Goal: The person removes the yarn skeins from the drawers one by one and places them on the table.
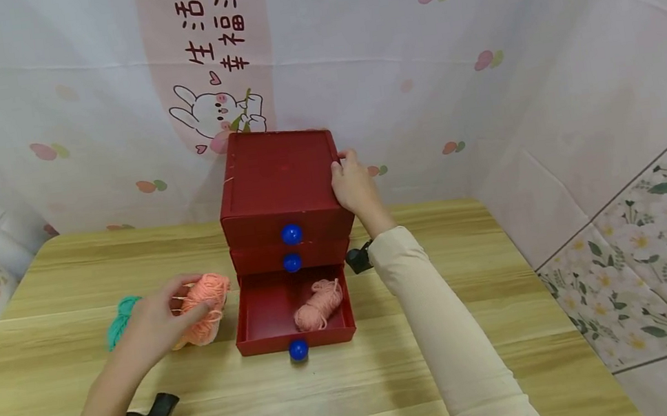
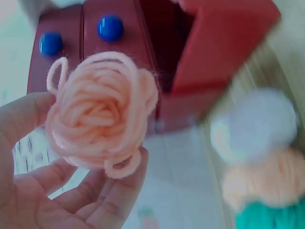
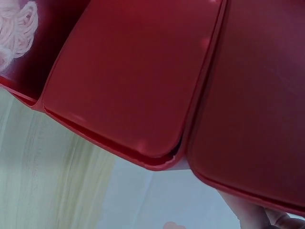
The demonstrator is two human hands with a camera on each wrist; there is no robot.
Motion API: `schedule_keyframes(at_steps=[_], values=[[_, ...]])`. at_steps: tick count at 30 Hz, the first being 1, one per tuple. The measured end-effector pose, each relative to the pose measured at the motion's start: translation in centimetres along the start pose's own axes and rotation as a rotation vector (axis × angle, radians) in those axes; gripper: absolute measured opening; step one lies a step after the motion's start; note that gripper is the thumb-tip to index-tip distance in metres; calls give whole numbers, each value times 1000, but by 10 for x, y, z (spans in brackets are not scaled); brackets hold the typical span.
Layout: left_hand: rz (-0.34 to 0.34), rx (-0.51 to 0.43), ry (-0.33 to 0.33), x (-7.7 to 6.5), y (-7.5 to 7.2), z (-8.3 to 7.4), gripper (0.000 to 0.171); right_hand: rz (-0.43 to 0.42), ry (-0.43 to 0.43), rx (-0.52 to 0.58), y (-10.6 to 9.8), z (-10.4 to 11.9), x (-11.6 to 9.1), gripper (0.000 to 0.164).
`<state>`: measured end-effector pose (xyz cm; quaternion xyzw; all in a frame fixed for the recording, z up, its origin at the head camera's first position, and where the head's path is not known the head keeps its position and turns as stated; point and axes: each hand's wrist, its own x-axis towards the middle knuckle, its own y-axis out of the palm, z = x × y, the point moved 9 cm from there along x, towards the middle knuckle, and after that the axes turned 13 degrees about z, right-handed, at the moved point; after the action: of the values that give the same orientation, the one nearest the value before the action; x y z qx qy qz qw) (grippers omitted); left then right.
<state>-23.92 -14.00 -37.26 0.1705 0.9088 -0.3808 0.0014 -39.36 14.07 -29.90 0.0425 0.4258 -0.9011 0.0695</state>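
In the head view, my left hand (image 1: 162, 319) grips a peach-pink yarn skein (image 1: 207, 300) just left of a red drawer cabinet (image 1: 282, 172). Up close, the left wrist view shows this yarn (image 2: 100, 114) held between the thumb and fingers. The bottom drawer (image 1: 259, 314) is pulled out, with a pale pink yarn skein (image 1: 319, 305) lying on its right side. My right hand (image 1: 358, 184) rests against the cabinet's upper right edge; in the right wrist view its fingers (image 3: 252, 214) are mostly hidden behind the red side.
Teal yarn (image 1: 122, 320) lies on the wooden table (image 1: 449, 332) behind my left hand. Blurred white yarn (image 2: 255, 126) and peach yarn (image 2: 271, 176) show near it in the left wrist view. Two upper drawers with blue knobs (image 1: 291, 234) are closed. A patterned curtain (image 1: 388, 90) hangs behind.
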Motion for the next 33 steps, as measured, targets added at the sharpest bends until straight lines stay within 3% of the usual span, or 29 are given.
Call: schedule_keyframes(at_steps=[6, 10, 14, 21, 26, 33], values=[[-105, 53, -78, -20, -41, 47, 54, 1, 2, -3, 1, 0, 1, 43], [-122, 71, -155, -33, -62, 80, 58, -8, 4, -11, 0, 0, 2, 43], [-117, 58, -224, -41, -75, 108, 62, -9, 1, -18, 0, 0, 1, 43], [-87, 55, -300, -44, -82, 143, 67, -12, -8, -18, 0, 0, 1, 43], [-29, 53, -345, -42, -78, 166, 68, -8, 2, -5, 0, -1, 1, 43], [0, 74, -358, -34, -73, 180, 66, -2, 13, -7, -1, -3, 2, 44]])
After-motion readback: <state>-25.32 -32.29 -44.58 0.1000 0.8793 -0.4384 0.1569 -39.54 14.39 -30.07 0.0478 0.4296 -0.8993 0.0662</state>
